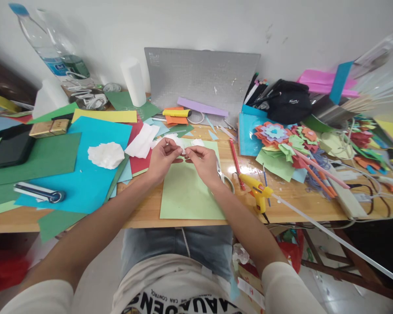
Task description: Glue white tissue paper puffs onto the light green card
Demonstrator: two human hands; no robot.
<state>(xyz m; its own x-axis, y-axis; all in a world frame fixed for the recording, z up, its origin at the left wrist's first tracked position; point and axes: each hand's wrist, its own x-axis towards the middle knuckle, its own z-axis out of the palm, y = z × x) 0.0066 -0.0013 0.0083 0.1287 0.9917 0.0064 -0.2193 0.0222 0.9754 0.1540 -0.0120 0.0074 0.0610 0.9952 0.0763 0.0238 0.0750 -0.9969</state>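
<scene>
My left hand (164, 159) and my right hand (203, 162) meet over a light green sheet of paper (190, 196). Thumbs and forefingers of both are pinched together on a small bit of white tissue (183, 151), mostly covered by the fingertips. Just behind the fingers lies more white tissue (174, 139). To the left are a folded white tissue (142, 140) and a crumpled one (106, 155), the latter on a blue sheet (94, 192). Scissors (228, 182) are partly hidden by my right wrist.
A yellow glue gun (257, 192) with a long clear stick and a red pen-like stick (236, 165) lie right. Paper flowers (273, 133) and cables crowd the far right. A stapler (39, 192) is left; a grey board (201, 80) leans against the wall.
</scene>
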